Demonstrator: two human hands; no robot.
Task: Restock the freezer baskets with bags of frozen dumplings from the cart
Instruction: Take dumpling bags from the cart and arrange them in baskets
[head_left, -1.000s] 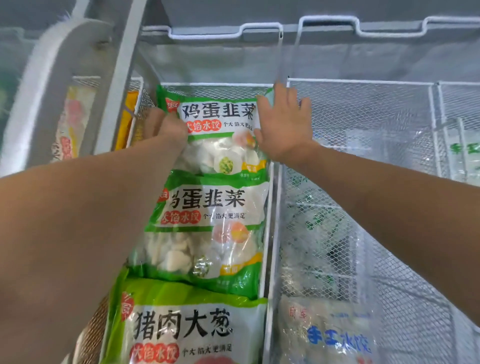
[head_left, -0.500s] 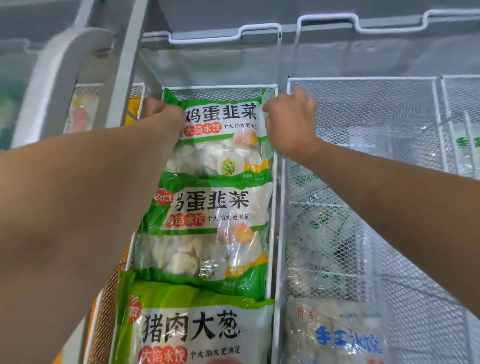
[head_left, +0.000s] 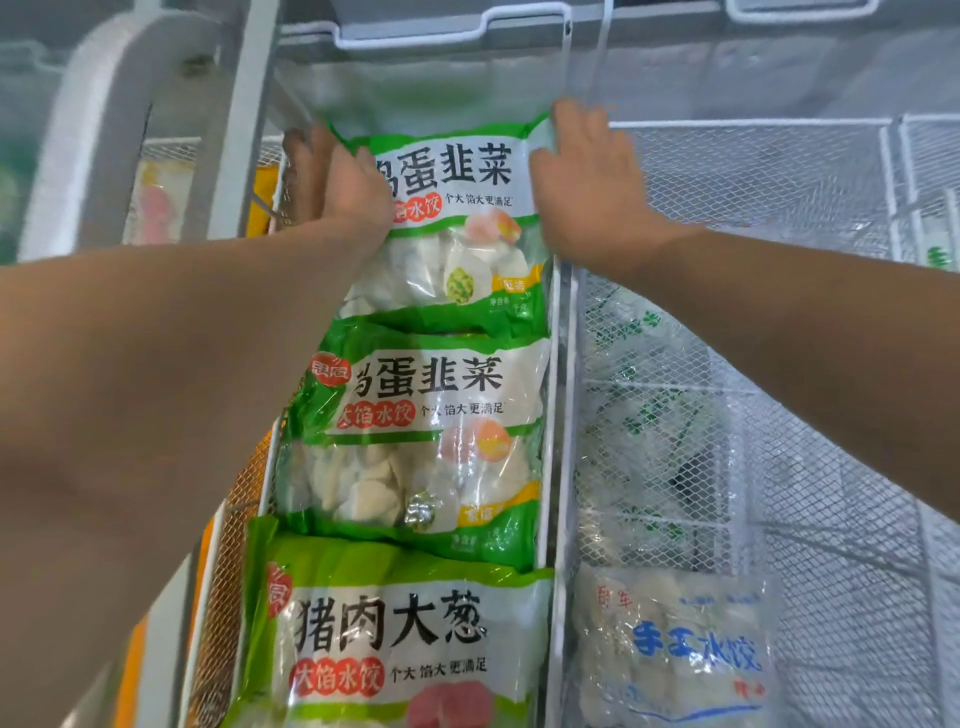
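A green-and-white dumpling bag (head_left: 467, 244) lies at the far end of a narrow white wire basket (head_left: 557, 426). My left hand (head_left: 335, 182) presses its left upper edge with straight fingers, against the basket's side. My right hand (head_left: 587, 192) lies flat on the bag's right upper corner, fingers straight and thumb on the bag. A second bag of the same kind (head_left: 431, 447) lies just below it. A third green bag (head_left: 405, 639) lies nearest me and overlaps the second one's lower edge.
To the right is a wider mesh basket (head_left: 789, 218) with clear bags of dumplings (head_left: 675, 660) low inside it. The freezer's white frame (head_left: 244, 119) rises at the left, with orange packs (head_left: 260, 202) beyond it. A wire rail (head_left: 415, 39) runs along the back.
My right hand went from curled at the bag's top right corner to flat with straight fingers. My left hand stays on the left edge. The view has drawn closer to the bags.
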